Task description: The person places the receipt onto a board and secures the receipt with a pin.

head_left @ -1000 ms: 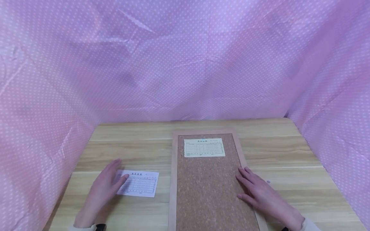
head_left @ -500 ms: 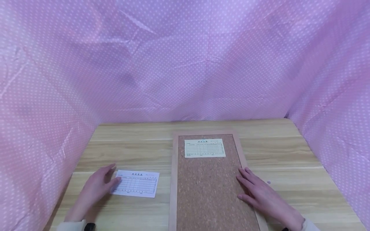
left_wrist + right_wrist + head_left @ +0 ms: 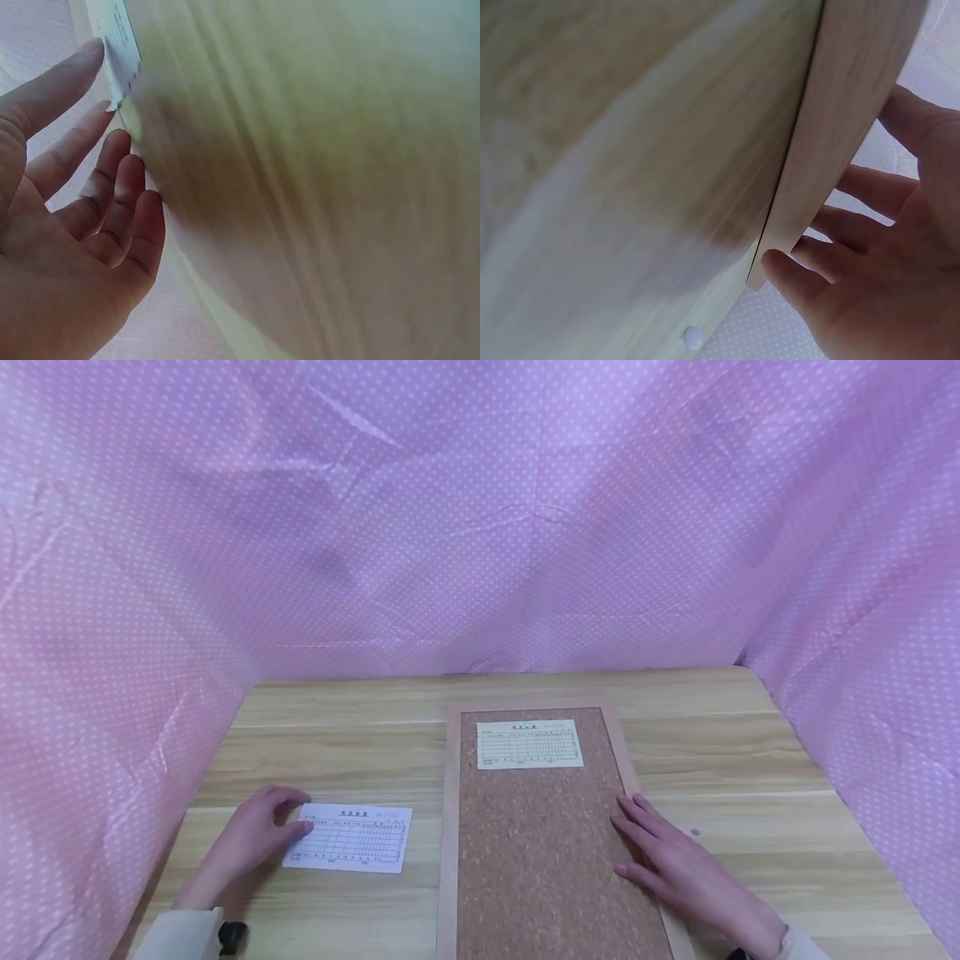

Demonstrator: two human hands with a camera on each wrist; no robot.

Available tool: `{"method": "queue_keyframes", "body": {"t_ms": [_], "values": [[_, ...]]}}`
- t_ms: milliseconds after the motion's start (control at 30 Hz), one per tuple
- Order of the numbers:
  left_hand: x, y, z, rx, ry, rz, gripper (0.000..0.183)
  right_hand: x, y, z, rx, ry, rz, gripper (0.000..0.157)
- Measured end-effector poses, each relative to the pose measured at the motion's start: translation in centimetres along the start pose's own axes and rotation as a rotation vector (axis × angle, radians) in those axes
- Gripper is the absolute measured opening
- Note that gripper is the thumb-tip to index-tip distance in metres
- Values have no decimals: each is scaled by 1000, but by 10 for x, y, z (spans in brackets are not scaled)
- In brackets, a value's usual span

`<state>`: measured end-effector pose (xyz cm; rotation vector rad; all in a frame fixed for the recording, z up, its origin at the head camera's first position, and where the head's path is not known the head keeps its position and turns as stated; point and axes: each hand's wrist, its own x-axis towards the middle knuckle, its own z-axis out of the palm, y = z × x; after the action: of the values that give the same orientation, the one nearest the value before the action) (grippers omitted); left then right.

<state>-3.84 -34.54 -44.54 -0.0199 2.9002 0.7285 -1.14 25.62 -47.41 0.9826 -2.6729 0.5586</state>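
My left hand [image 3: 255, 831] is at the left end of a white printed form slip [image 3: 356, 843] lying on the table. Its thumb rests on the slip, while the index fingertip is at the far left corner. In the left wrist view, the slip's ragged edge [image 3: 129, 81] shows by the thumb and index fingertips. My right hand [image 3: 682, 864] lies over the right side of a wood-framed cork board [image 3: 551, 860], fingers extended across the frame. A pale yellow form slip [image 3: 530, 745] sits near the board's far end, with a small bluish spot at its top edge.
A small round lilac piece [image 3: 696, 832] lies on the wooden table [image 3: 337, 735] to the right of the board; it looks whitish in the right wrist view. Pink dotted cloth [image 3: 480, 527] hangs behind the table and along both sides.
My left hand has drawn back left from over the white slip to its left end, uncovering more of the print. The right hand and the board stay put.
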Motion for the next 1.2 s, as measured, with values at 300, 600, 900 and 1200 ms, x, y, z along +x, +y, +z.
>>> {"method": "queue_keyframes", "body": {"t_ms": [300, 600, 900, 1200], "values": [[1, -1, 3, -39, -12, -8, 20, 0, 0, 1, 7, -2, 5, 64], [-4, 1, 2, -122, -34, -45, 18, 0, -1, -1, 15, -8, 16, 64], [-12, -1, 3, -361, -6, -5, 41, 1, -2, -1, 8, -31, 38, 65], [-18, 16, -5, -531, 13, -89, 48, 4, -9, -6, 7, -57, 68, 63]]}}
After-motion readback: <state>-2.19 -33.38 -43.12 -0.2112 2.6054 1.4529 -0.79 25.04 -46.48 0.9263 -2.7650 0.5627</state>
